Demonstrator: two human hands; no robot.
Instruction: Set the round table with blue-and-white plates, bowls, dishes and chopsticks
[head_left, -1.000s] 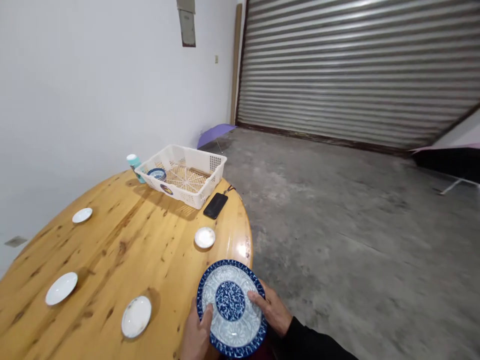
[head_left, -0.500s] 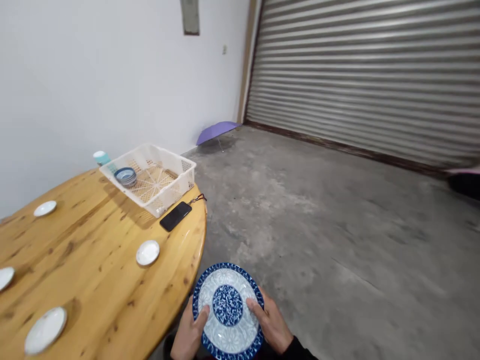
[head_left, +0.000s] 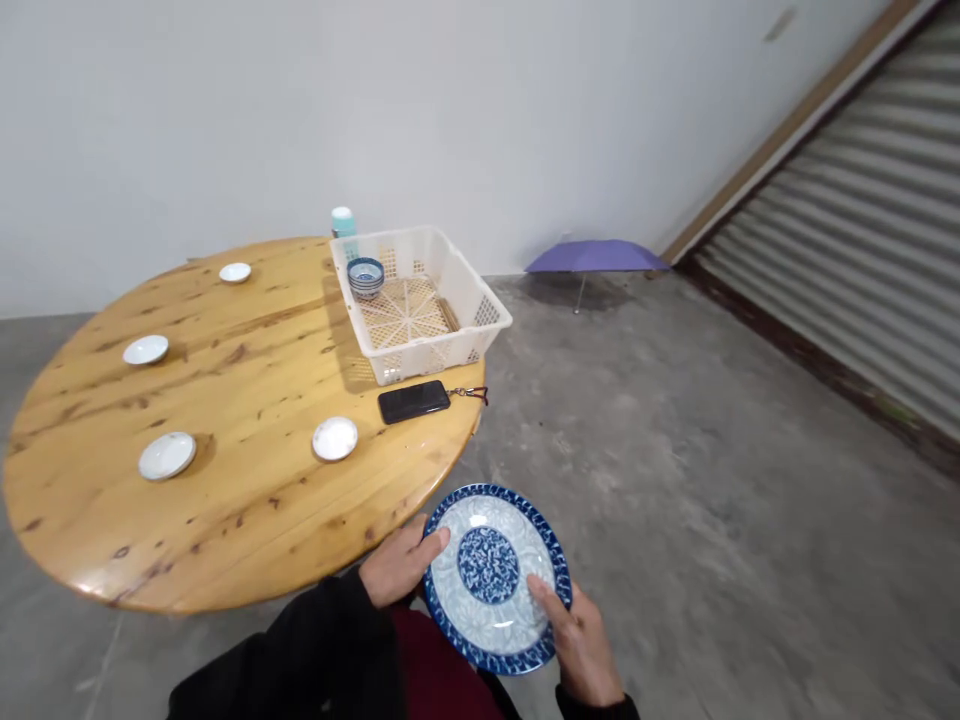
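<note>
I hold a blue and white patterned plate (head_left: 491, 575) with both hands, just off the near right edge of a round wooden table (head_left: 247, 420). My left hand (head_left: 397, 565) grips the plate's left rim, thumb lying on its face. My right hand (head_left: 577, 640) grips the lower right rim, thumb on top too. The plate is tilted a little toward me and sits over the concrete floor.
Several small white saucers (head_left: 334, 438) lie spread on the table. A white plastic basket (head_left: 416, 300) at the far edge holds stacked blue bowls (head_left: 366, 275). A black phone (head_left: 414, 401) lies before it, a teal cup (head_left: 343, 221) behind. A purple umbrella (head_left: 592, 258) stands open on the floor.
I have stepped back and around the table's right side; the view swung left. The plate has moved off the tabletop and stays in both hands.
</note>
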